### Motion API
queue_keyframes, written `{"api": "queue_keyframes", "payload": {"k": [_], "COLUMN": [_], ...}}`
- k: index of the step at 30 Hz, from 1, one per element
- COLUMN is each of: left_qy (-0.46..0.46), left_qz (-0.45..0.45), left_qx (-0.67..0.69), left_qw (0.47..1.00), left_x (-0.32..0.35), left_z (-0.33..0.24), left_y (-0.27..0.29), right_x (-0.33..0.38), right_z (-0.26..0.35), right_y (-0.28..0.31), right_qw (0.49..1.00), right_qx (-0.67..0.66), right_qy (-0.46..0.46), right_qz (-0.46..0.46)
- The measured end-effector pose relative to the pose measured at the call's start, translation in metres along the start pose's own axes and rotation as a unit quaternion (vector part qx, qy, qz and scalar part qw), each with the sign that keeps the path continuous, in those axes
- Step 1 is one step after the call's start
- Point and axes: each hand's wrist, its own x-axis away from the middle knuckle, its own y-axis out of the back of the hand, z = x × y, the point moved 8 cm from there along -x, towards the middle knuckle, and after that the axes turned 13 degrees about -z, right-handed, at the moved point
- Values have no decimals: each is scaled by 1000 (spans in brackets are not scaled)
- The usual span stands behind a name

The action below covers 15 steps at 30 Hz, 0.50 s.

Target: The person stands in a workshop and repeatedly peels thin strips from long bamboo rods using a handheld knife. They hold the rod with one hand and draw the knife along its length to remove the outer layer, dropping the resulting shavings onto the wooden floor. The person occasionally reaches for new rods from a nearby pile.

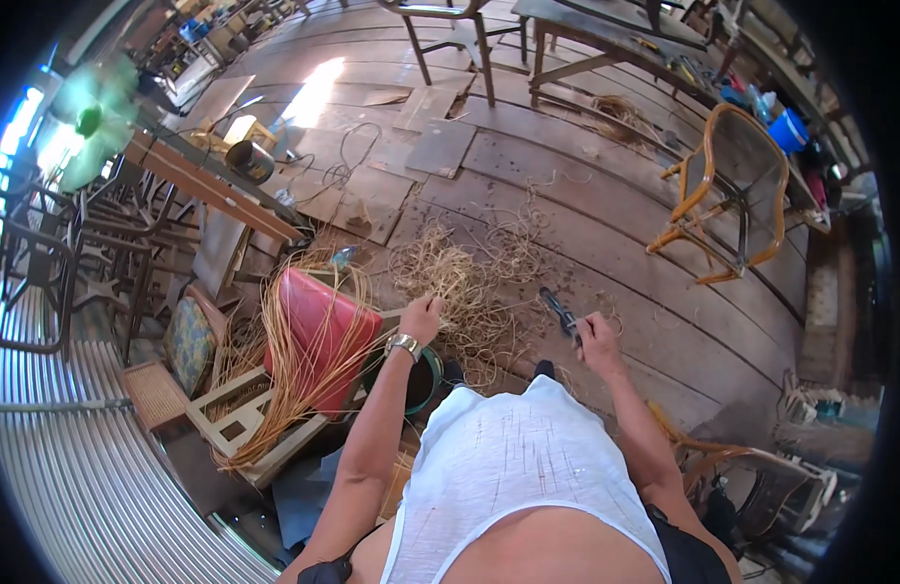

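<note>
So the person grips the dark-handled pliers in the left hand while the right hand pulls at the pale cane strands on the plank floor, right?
Not quite: the hands are swapped. In the head view the right hand holds the dark-handled pliers, and the left hand, wearing a metal wristwatch, pulls at the pale cane strands.

Rattan chair frame [732, 185] tipped over; green fan [94, 122] far left.

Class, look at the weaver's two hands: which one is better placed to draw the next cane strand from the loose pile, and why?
Left. The left hand already touches the loose cane strands, while the right hand is occupied holding cutters.
</note>
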Motion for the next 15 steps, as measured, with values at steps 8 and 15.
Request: {"api": "queue_keyframes", "payload": {"k": [8,15], "left_qy": [-81,-104], "left_qz": [352,393], "left_qx": [8,20], "left_qw": [932,914], "left_x": [78,76], "left_z": [-101,-64], "left_y": [-84,-53], "right_x": [19,-9], "right_z": [66,30], "right_y": [-34,-29], "right_qw": [994,976], "right_qx": [80,165], "right_qy": [74,140], "right_qz": [14,33]}}
